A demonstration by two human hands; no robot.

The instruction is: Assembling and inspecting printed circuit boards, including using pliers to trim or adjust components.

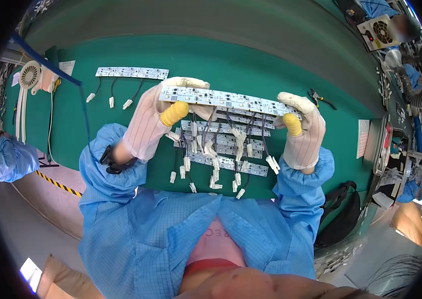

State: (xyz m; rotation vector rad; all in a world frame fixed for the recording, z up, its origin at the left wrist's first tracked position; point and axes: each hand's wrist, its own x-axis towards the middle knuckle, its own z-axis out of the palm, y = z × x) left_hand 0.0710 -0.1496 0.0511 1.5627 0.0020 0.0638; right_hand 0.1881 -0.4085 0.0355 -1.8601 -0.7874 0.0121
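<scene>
A long white circuit board strip [231, 100] is held up level above the green bench, gripped at both ends. My left hand [153, 114], in a striped white glove with a yellow thumb cover, pinches its left end. At the right end my right hand [304, 127], gloved the same way, holds it between thumb and fingers. Dark wires with white plugs hang from the strip. Beneath it lie several similar circuit board strips [226, 149] in rows, their wires and white connectors [215, 167] tangled over them. Another strip [132, 73] lies apart at the back left, with three wired plugs.
Pliers [323, 99] lie right of my right hand. At the left stand a small white fan [30, 74] and a blue hose [46, 62]. A printed sheet [363, 138] is at the bench's right; a black bag [343, 214] sits nearer me. Another person's blue sleeve [11, 154] shows far left.
</scene>
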